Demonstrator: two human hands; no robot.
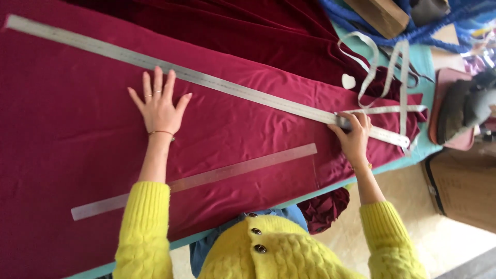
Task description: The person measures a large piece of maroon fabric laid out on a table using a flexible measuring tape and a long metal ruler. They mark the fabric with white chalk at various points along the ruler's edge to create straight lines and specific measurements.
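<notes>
I see my left hand [159, 106] spread flat, fingers splayed, on the crimson fabric [77, 134] just below the long metal ruler [206, 80], pinning the cloth smooth. My right hand [355, 135] is closed around that ruler's near end, steadying its line across the fabric. A shorter clear ruler [196, 180] lies parallel lower down, untouched. A white tape measure [385, 77] loops by the table edge, beside what looks like heart-shaped tailor's chalk [349, 81].
</notes>
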